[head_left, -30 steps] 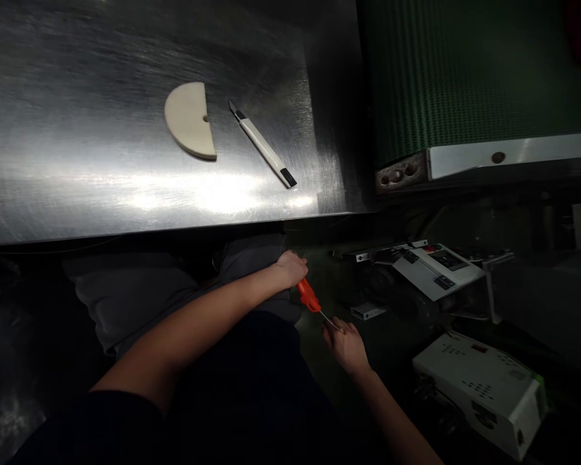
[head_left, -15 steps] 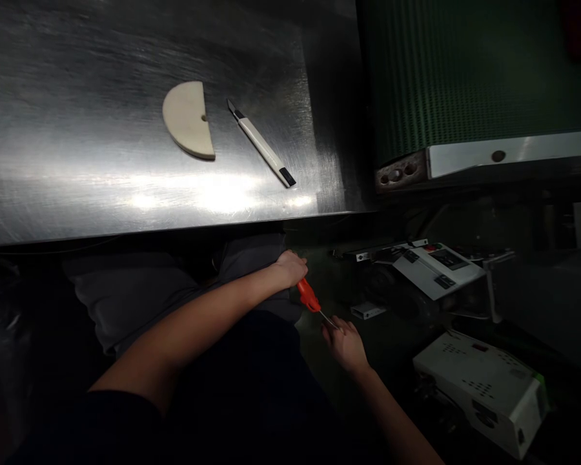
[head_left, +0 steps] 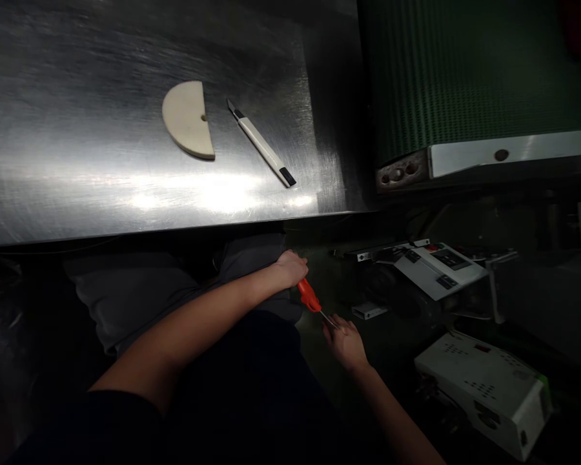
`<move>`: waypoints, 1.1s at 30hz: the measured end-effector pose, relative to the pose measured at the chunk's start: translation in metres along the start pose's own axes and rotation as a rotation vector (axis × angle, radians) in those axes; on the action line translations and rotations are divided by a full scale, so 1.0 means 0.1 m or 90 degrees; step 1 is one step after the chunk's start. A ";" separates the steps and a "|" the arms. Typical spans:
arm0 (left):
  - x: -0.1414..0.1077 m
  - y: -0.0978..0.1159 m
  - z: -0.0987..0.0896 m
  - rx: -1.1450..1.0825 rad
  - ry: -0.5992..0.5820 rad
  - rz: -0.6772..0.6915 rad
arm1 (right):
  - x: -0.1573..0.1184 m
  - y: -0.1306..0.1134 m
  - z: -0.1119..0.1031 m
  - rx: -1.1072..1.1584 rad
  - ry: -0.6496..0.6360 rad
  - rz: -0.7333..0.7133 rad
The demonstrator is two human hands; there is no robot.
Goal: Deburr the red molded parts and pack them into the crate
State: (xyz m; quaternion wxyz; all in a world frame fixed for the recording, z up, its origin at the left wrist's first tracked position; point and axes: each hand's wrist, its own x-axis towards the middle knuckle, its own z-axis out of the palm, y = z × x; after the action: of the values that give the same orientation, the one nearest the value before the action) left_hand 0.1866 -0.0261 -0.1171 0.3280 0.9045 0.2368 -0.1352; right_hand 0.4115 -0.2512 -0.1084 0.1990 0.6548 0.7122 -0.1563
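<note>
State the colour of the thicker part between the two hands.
The thicker part is orange-red, best seen in the head view.

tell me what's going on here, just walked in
A person's left hand grips an orange-handled tool, and the right hand is at its thin metal shaft; how the fingers hold it is too dark to tell. Both are off the near edge of the metal table. On it lie a white craft knife, blade pointing away from the person, and, left of that, a cream half-disc.
</note>
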 end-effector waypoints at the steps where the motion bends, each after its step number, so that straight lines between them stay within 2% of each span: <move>1: 0.00 0.00 0.00 -0.001 0.000 0.000 | 0.00 0.00 0.01 0.011 -0.004 0.011; 12: 0.00 -0.01 0.02 -0.006 0.007 0.003 | -0.04 0.10 0.16 0.186 -0.022 0.150; 20: 0.00 -0.01 0.00 -0.009 0.002 0.001 | -0.04 0.18 0.16 0.309 0.003 0.224; 27: -0.03 0.00 -0.01 -0.006 -0.002 0.001 | -0.02 0.08 0.17 0.458 0.011 0.287; 33: -0.02 0.00 -0.02 0.000 -0.009 0.001 | -0.02 -0.06 0.15 0.542 0.071 0.341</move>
State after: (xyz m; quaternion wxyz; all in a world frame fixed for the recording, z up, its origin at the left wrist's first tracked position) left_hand 0.1855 -0.0252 -0.1146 0.3295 0.9038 0.2338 -0.1411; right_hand 0.4070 -0.2605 -0.1211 -0.0912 0.8448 0.4021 -0.3410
